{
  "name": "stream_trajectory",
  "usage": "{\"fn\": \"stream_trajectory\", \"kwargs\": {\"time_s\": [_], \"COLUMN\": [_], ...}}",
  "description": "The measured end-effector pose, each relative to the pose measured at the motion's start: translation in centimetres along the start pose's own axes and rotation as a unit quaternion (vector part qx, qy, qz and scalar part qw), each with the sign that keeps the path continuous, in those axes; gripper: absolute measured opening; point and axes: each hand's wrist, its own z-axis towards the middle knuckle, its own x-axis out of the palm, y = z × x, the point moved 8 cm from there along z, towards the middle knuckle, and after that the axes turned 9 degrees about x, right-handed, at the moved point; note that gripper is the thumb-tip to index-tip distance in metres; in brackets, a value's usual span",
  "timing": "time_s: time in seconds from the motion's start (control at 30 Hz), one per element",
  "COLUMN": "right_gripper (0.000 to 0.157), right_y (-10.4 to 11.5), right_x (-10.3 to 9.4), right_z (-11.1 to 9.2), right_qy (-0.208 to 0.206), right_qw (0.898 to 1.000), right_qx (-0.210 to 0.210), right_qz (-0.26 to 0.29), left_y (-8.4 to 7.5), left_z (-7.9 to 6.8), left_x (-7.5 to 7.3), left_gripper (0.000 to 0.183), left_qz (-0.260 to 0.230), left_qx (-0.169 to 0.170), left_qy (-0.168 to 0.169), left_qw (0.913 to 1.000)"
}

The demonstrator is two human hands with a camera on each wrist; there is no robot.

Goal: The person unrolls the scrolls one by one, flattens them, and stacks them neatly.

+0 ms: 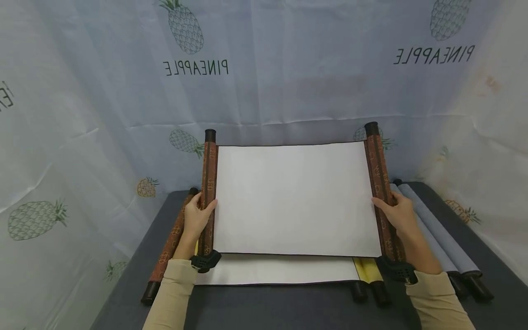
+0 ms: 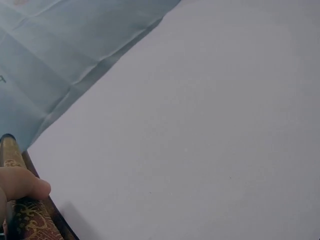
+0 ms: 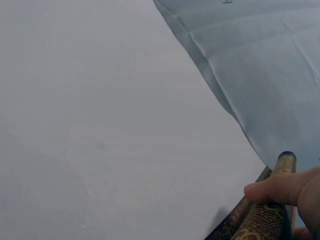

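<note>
Both hands hold up a partly unrolled scroll whose blank white sheet [image 1: 293, 197] stretches between two brown patterned rolls with dark end knobs. My left hand [image 1: 197, 219] grips the left roll [image 1: 209, 176], its thumb over the front at the paper's edge. On the other side, my right hand [image 1: 398, 213] grips the right roll [image 1: 376, 169], thumb likewise across the front. In the right wrist view the thumb presses on the gold-patterned roll [image 3: 265, 220]. The scroll is tilted up toward me, over another white sheet [image 1: 280, 270] with a yellow roll [image 1: 368, 270] at its right end.
A brown patterned rolled scroll [image 1: 171, 240] lies at the left of the dark grey table [image 1: 288, 309]. Two pale blue-grey rolls [image 1: 439, 229] lie side by side at the right. White curtain cloth [image 1: 288, 78] printed with pineapples hangs behind and at both sides.
</note>
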Motion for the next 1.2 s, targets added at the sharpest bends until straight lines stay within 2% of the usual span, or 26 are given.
{"fn": "stream_trajectory", "kwargs": {"time_s": [0.23, 0.4, 0.63, 0.9, 1.07, 1.2], "right_gripper": [0.068, 0.068, 0.066, 0.069, 0.084, 0.094], "right_y": [0.1, 0.4, 0.7, -0.2, -0.5, -0.7], "right_x": [-0.3, -0.5, -0.9, -0.7, -0.4, -0.3], "right_z": [0.4, 0.3, 0.2, 0.5, 0.6, 0.5], "right_qy": [0.000, 0.007, -0.031, -0.037, -0.040, -0.041], "right_qw": [1.000, 1.000, 0.997, 0.997, 0.997, 0.997], "right_qx": [-0.009, -0.019, -0.070, -0.056, -0.033, -0.031], "right_qz": [-0.005, -0.010, -0.012, -0.037, -0.053, -0.065], "left_y": [-0.3, -0.2, -0.2, 0.0, -0.4, -0.3], "left_z": [-0.2, -0.2, -0.3, -0.3, -0.3, -0.4], "left_x": [-0.4, -0.5, -0.5, 0.0, 0.1, 0.0], "left_gripper": [0.068, 0.068, 0.068, 0.066, 0.068, 0.083], "left_qz": [0.006, -0.009, -0.005, 0.065, 0.073, 0.081], "left_qx": [0.010, 0.014, 0.031, 0.027, 0.039, 0.044], "left_qy": [0.000, -0.002, 0.004, 0.020, 0.001, -0.012], "left_qw": [0.9999, 0.9999, 0.9995, 0.9973, 0.9966, 0.9957]}}
